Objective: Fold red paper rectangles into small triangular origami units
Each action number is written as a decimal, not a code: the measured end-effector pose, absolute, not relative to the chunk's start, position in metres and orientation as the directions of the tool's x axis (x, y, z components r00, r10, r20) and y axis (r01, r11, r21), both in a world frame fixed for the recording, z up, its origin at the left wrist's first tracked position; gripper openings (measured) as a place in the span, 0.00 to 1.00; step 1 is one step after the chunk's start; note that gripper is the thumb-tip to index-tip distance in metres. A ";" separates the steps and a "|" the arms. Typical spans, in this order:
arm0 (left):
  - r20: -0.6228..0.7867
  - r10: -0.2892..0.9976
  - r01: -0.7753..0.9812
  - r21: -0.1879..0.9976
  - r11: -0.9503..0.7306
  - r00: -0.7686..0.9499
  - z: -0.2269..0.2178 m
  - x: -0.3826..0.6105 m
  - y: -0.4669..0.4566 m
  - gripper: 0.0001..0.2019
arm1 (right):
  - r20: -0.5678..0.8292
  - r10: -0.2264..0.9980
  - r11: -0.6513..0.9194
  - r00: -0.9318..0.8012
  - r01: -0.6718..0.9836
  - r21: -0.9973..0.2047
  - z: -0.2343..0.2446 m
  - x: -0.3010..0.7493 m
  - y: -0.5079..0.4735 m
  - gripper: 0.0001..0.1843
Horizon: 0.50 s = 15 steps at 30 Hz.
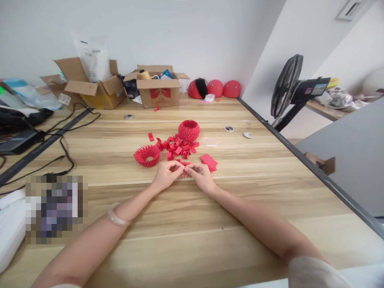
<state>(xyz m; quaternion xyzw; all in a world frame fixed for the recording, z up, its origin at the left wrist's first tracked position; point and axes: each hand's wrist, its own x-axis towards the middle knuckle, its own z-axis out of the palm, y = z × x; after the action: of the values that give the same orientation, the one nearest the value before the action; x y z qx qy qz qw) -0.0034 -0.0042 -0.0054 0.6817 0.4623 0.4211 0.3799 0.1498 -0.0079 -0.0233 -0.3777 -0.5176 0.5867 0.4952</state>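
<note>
My left hand [166, 175] and my right hand [201, 176] meet at the middle of the table, fingertips pinched together on a small piece of red paper [185, 169], mostly hidden by the fingers. Just beyond them lies a loose pile of folded red paper pieces [179, 150]. Behind that pile sits a round red bowl-like form [189, 131] built of folded paper. A wider, spiky red paper ring [147, 155] rests left of the pile. Flat red paper slips [209, 161] lie beside my right hand.
Cardboard boxes [160, 94] stand along the back wall, with red caps [215, 88] to their right. Black cables [64, 148] run over the left side. A black fan [287, 86] stands past the table's right edge.
</note>
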 end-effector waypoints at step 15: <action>0.118 0.960 0.264 0.946 -0.186 0.253 -0.005 -0.002 -0.003 0.09 | 0.073 0.983 0.031 -0.169 -0.240 -0.970 -0.026 0.150 -0.004 0.12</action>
<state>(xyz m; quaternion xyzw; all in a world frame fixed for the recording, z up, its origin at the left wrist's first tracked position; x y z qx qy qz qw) -0.0016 -0.0031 -0.0049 0.6595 0.4641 0.3977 0.4376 0.1500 -0.0045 -0.0263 -0.3771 -0.4924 0.5851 0.5225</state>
